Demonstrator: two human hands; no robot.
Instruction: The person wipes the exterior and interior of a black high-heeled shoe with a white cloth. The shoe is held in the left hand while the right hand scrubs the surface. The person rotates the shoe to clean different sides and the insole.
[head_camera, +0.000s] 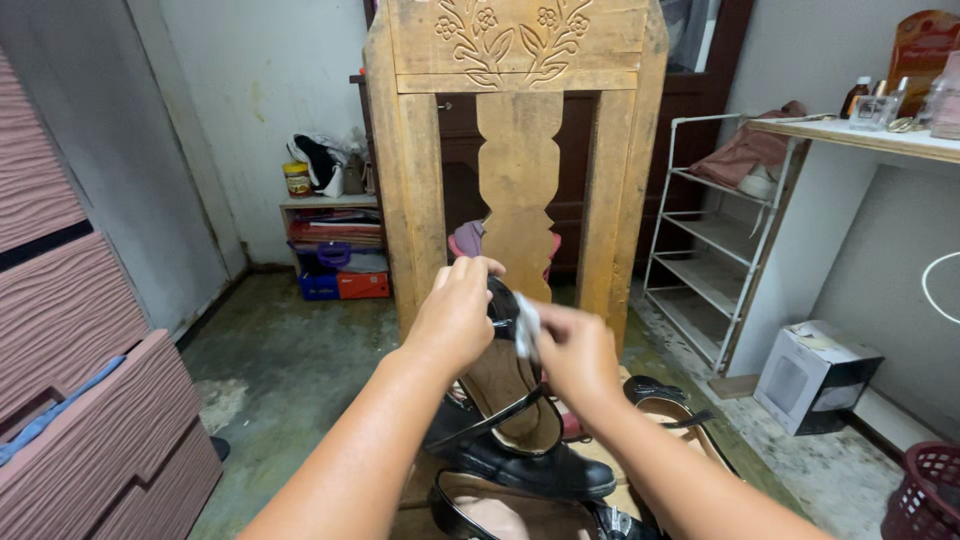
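My left hand (455, 312) grips the toe end of a black strappy shoe with a tan insole (512, 398), holding it up on end. Against the shoe's upper edge my right hand (577, 352) presses a small white cloth (526, 328). Below the held shoe, more footwear lies on a wooden seat: a black closed shoe (530, 468), a black sandal with a tan insole (490, 512) at the bottom, and another such sandal (672, 408) to the right.
A carved wooden chair back (516, 150) stands directly ahead. A pink drawer unit (80, 380) is at left with a drawer open. A white wire rack (715, 240), a white box (815, 375) and a red basket (925, 490) stand at right. A low cluttered shelf (335, 245) is at the far wall.
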